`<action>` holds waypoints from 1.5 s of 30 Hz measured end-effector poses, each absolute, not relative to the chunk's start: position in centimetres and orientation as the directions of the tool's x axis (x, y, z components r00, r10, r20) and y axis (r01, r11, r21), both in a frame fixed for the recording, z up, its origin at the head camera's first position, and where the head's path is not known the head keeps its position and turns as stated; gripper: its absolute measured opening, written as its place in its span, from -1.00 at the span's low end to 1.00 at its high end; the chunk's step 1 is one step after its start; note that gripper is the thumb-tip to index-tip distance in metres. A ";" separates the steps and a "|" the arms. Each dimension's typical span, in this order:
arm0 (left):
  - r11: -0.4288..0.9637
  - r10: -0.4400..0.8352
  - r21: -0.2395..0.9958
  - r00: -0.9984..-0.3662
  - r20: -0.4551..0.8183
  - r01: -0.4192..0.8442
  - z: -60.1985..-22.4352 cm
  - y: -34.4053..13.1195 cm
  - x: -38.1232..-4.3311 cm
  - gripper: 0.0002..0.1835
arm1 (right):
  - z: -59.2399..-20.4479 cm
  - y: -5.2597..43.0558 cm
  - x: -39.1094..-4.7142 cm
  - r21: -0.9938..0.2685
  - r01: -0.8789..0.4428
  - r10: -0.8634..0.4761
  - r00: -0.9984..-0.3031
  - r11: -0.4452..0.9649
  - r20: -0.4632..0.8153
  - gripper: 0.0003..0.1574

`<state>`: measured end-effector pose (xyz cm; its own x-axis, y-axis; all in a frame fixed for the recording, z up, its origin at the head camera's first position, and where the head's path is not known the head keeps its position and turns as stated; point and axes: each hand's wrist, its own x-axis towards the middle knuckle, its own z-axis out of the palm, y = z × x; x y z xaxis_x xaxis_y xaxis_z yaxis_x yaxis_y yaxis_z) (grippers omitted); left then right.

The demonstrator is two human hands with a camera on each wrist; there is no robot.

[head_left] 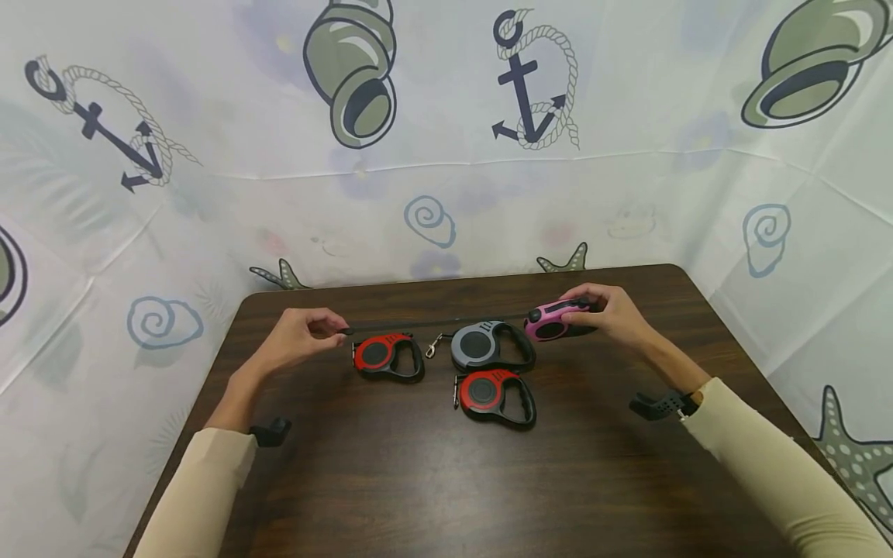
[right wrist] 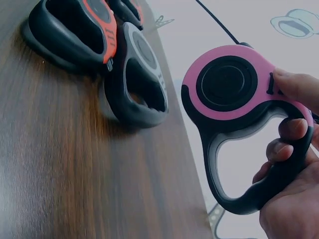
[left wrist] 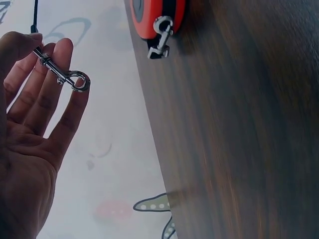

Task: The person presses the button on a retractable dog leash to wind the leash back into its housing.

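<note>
My right hand grips the black handle of a pink retractable dog leash, its thumb on the pink casing near the buttons. A thin dark cord runs out of that casing, stretched leftward above the table. At its other end my left hand pinches the cord just behind a metal snap hook, between thumb and fingers. Below the cord lie a red retractable leash nearest the left hand, a grey one and another red one. The grey leash's clip points left.
All this is over a dark wood-grain table. A white cloth printed with anchors, shells and starfish hangs behind the table and on both sides. Each wrist wears a black strap.
</note>
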<state>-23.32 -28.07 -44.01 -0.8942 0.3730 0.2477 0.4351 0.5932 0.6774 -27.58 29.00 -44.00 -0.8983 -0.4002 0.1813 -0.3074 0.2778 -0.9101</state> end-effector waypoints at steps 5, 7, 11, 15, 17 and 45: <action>0.594 0.378 0.682 -0.897 0.230 0.426 -44.0 -27.4 -23.2 -0.81 | -44.0 28.4 -27.3 -0.919 -0.300 -0.409 -0.895 0.255 0.178 -0.57; 0.597 0.375 0.682 -0.899 0.227 0.422 -44.0 -27.2 -23.2 -0.81 | -44.0 28.2 -27.3 -0.921 -0.297 -0.410 -0.895 0.252 0.177 -0.57; 0.604 0.378 0.671 -0.896 0.233 0.430 -44.1 -26.8 -23.3 -0.80 | -44.1 27.8 -27.2 -0.916 -0.303 -0.406 -0.896 0.263 0.180 -0.58; 0.596 0.384 0.678 -0.894 0.231 0.431 -44.1 -26.4 -23.4 -0.80 | -44.2 27.6 -27.2 -0.910 -0.315 -0.412 -0.892 0.268 0.188 -0.59; 0.591 0.388 0.681 -0.892 0.231 0.433 -44.1 -26.2 -23.4 -0.80 | -44.3 27.4 -27.1 -0.910 -0.317 -0.413 -0.891 0.268 0.188 -0.59; 0.521 0.441 0.673 -0.841 0.314 0.525 -44.3 -22.7 -23.8 -0.82 | -44.8 24.1 -26.6 -0.942 -0.245 -0.398 -0.907 0.231 0.139 -0.57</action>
